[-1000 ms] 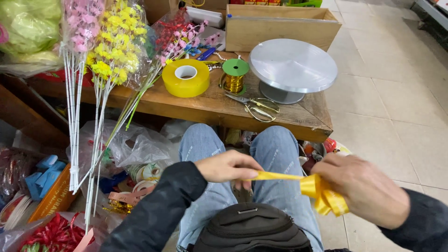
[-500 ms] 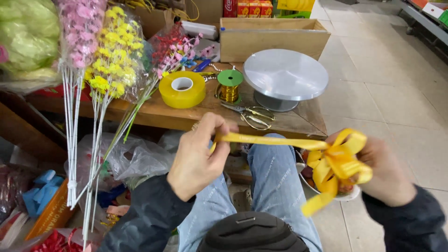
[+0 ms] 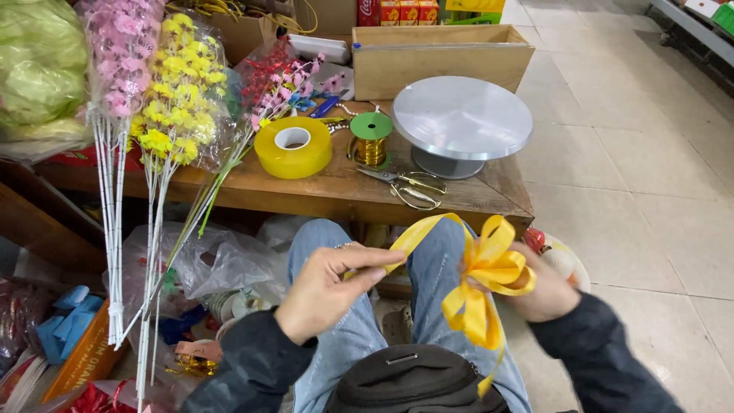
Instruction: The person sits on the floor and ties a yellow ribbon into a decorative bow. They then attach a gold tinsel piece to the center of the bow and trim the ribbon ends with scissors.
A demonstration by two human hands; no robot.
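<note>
Yellow ribbon [image 3: 428, 233] pinched at one end in the left hand [image 3: 325, 287], grip closed on the strand; bow loops [image 3: 485, 279] bunched against the right hand [image 3: 547, 287], grip closed on the bow's knot, both held over the lap, near of the tabletop [image 3: 336, 187]. Compared with half a second earlier: strand no longer taut and level, now arched and slack, hands drawn closer. Judged as easing off after a pull, loops gathered. On the tabletop beyond: yellow tape roll [image 3: 293, 145] at left, gold wire spool [image 3: 371, 139], scissors [image 3: 409, 186], grey turntable [image 3: 461, 122] at right. Artificial flower stems [image 3: 164, 115] standing far left.
</note>
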